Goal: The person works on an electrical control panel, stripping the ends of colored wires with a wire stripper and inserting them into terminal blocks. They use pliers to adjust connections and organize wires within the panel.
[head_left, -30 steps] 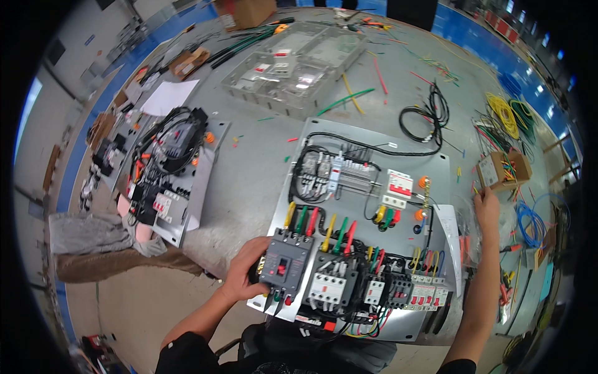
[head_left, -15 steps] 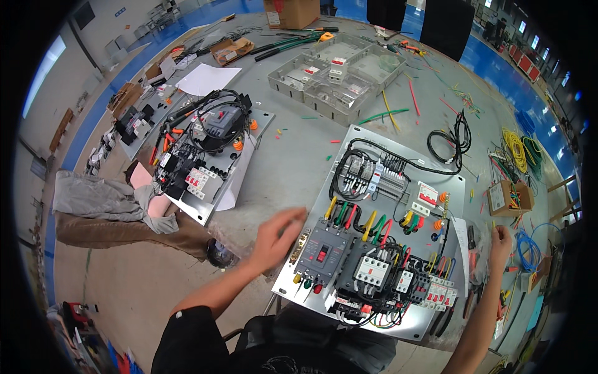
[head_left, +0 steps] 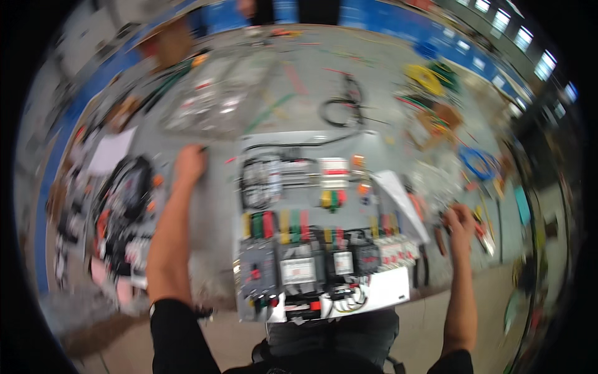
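Observation:
In front of me is a metal mounting plate [head_left: 349,142] with wired electrical parts. A grey circuit breaker [head_left: 256,271] sits at its near left, a contactor [head_left: 298,271] beside that. My left hand [head_left: 190,165] is stretched past the plate's left side, just short of the clear plastic tray [head_left: 246,121]. Its fingers are closed, with a small dark spot at the tips that blur keeps from being named. Right of the plate, my right hand [head_left: 460,224] is beside loose hand tools [head_left: 483,227]. Its fingers are curled round something small and dark, too blurred to name.
A second wired panel [head_left: 128,193] lies at the left with black cable coiled on it. A white sheet [head_left: 402,206] leans along the plate's right edge. Blue wire [head_left: 478,163], yellow wire [head_left: 425,79] and a small cardboard box [head_left: 445,118] are farther right.
The view has swung to the right and is smeared. My left hand has moved from the plate's left edge forward toward the plastic tray, its fingers closing. My right hand stays right of the plate.

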Available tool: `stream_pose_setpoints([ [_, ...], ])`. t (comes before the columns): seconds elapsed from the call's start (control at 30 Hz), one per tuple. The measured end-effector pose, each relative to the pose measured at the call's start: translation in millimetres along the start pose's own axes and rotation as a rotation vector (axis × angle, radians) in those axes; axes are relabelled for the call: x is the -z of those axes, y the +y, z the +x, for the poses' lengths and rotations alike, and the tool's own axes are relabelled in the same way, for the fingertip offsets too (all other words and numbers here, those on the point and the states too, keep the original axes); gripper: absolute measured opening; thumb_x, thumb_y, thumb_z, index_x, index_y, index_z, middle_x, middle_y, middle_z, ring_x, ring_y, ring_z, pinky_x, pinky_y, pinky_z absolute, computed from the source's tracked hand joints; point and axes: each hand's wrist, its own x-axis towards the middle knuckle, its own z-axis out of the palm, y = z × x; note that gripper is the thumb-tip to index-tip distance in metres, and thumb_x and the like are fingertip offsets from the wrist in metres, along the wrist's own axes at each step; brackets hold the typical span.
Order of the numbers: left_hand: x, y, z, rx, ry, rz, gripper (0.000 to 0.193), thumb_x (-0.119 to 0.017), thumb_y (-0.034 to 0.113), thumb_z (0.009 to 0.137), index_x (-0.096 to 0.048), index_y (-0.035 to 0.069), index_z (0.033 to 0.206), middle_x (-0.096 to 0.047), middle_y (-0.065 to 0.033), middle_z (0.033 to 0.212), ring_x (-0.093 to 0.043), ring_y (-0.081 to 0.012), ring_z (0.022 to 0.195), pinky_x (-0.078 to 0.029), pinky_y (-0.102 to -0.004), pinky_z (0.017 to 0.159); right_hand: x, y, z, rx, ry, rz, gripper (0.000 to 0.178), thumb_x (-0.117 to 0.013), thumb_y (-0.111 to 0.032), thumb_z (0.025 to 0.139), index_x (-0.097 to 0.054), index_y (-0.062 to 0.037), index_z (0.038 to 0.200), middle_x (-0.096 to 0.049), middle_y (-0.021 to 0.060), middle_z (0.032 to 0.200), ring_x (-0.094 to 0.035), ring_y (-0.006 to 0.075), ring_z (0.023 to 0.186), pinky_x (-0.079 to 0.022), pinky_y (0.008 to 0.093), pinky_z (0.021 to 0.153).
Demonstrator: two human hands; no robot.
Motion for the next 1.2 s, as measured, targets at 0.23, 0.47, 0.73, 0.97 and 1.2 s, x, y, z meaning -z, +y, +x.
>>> stream_pose_setpoints([
  [0.23, -11, 17, 21, -0.118, -0.081, 0.248, 0.017, -0.064, 0.011, 0.092, -0.066, -0.002, 0.103, -0.07, -0.0252, 0.101, -0.068, -0.0458, 0.099, -0.055, -0.0534, 0.087, 19, 35, -38, -0.144, 0.142, 0.255, 0.01, -0.063, -0.009, 0.106, -0.062, -0.0029, 0.114, -0.072, 0.0052, 0.088, -0.065, 0.0083, 0.071, -0.054, 0.0225, 0.066],
  [0.47, -18, 5, 10, -0.175, -0.103, 0.324, 0.018, -0.06, 0.011, 0.091, -0.06, -0.004, 0.099, -0.069, -0.029, 0.102, -0.067, -0.0483, 0.1, -0.055, -0.055, 0.087, 7, 37, -46, -0.119, 0.133, 0.385, 0.012, -0.059, -0.015, 0.11, -0.062, -0.0036, 0.111, -0.071, 0.0044, 0.087, -0.059, 0.0055, 0.067, -0.046, 0.0193, 0.058],
  [0.73, 28, 34, 4, 0.365, -0.254, -0.356, 0.015, -0.062, 0.013, 0.098, -0.06, -0.002, 0.099, -0.066, -0.0157, 0.076, -0.07, -0.0245, 0.067, -0.055, -0.039, 0.057, 10, 39, -49, -0.115, 0.15, 0.426, 0.011, -0.062, -0.013, 0.108, -0.062, -0.0032, 0.113, -0.072, 0.0042, 0.09, -0.063, 0.0068, 0.074, -0.048, 0.0205, 0.063],
  [0.97, 108, 110, -15, 0.385, -0.256, -1.145, 0.044, -0.065, 0.014, 0.107, -0.057, -0.005, 0.146, -0.07, -0.0052, 0.096, -0.071, -0.0147, 0.085, -0.061, -0.0281, 0.078, 5, 47, -54, -0.052, 0.178, 0.422, 0.007, -0.064, -0.01, 0.106, -0.061, -0.0059, 0.111, -0.07, 0.002, 0.087, -0.062, 0.0048, 0.071, -0.047, 0.0185, 0.06],
  [1.2, 162, 212, -60, 0.229, -0.388, -1.296, 0.018, -0.062, 0.016, 0.109, -0.063, 0.004, 0.122, -0.07, -0.003, 0.095, -0.072, -0.0135, 0.079, -0.061, -0.0287, 0.073, 0, 52, -50, 0.004, 0.17, 0.444, 0.01, -0.063, -0.008, 0.105, -0.061, -0.0003, 0.112, -0.07, 0.0054, 0.086, -0.064, 0.0097, 0.074, -0.052, 0.024, 0.067],
])
